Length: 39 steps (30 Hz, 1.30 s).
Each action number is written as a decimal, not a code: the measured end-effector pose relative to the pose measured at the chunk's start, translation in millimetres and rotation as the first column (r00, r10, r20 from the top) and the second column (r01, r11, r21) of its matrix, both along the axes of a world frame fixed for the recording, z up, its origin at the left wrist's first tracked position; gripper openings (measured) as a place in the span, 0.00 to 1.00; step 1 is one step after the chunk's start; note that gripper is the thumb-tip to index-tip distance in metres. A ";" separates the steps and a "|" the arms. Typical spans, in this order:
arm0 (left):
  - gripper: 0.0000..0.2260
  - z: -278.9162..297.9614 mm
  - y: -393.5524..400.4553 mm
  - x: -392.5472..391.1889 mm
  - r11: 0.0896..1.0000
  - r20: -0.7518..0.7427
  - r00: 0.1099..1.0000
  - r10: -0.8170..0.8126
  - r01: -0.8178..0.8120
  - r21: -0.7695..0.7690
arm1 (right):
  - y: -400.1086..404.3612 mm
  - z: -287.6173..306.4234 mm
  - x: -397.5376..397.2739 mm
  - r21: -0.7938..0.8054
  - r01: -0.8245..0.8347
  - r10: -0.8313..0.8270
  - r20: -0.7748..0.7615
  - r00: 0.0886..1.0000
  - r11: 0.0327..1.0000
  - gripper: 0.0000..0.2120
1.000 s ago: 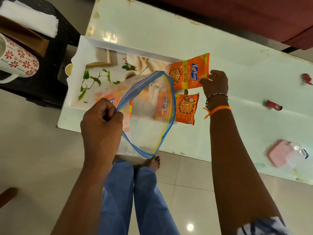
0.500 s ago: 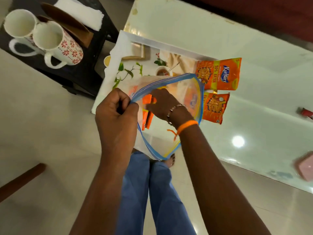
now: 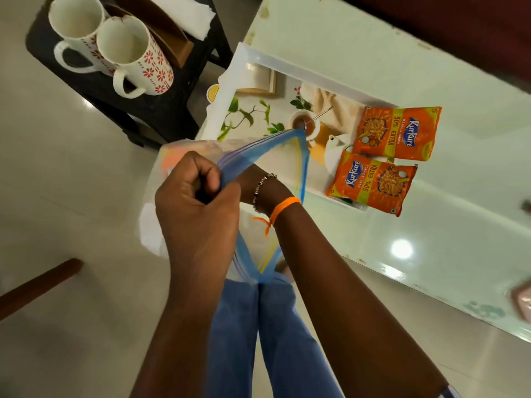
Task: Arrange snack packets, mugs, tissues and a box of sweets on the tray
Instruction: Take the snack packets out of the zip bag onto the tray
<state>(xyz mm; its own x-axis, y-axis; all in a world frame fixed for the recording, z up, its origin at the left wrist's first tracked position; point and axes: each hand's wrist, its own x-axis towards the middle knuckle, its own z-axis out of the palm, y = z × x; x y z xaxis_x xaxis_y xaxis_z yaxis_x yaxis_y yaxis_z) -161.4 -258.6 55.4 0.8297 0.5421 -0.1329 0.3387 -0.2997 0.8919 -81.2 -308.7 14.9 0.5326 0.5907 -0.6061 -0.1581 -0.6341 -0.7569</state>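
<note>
While the left hand [image 3: 198,202] pinches the blue rim of a clear zip bag [image 3: 267,156], its grip curled tight on the plastic, the right hand [image 3: 247,182] is buried inside the bag to the wrist; whether its grip is spread or closed cannot be told. Two orange snack packets [image 3: 398,133] [image 3: 373,185] lie side by side at the right end of the white tray [image 3: 244,61] on the glass surface [image 3: 431,225]. Two floral mugs [image 3: 132,53] [image 3: 76,24] and white tissues [image 3: 184,15] sit on a black stool [image 3: 161,110], apart from the tray.

You have two orange packets [image 3: 396,133] [image 3: 373,183] lying flat at the tray's [image 3: 238,70] right end, two floral mugs [image 3: 135,57] and white tissues [image 3: 184,15] on the stool.
</note>
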 end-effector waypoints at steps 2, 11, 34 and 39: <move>0.15 -12.1 2.6 5.4 1.000 -0.029 0.999 0.025 -0.024 0.004 | -6.2 -11.4 0.0 0.031 0.086 -0.089 0.080 0.993 0.996 0.25; 0.17 -54.1 -3.8 29.0 0.998 -0.046 0.999 0.010 -0.007 0.070 | -118.1 -19.4 2.8 0.347 0.664 -0.720 0.047 0.693 0.662 0.12; 0.20 -70.9 2.8 24.5 0.984 -0.128 0.986 -0.110 0.127 0.126 | -147.6 -61.3 111.3 0.037 0.822 -0.712 0.524 0.468 0.568 0.20; 0.19 -69.2 5.3 18.5 0.995 -0.149 0.987 -0.062 0.073 0.068 | -106.0 -32.8 38.5 0.202 0.552 -0.516 -0.206 0.832 0.809 0.16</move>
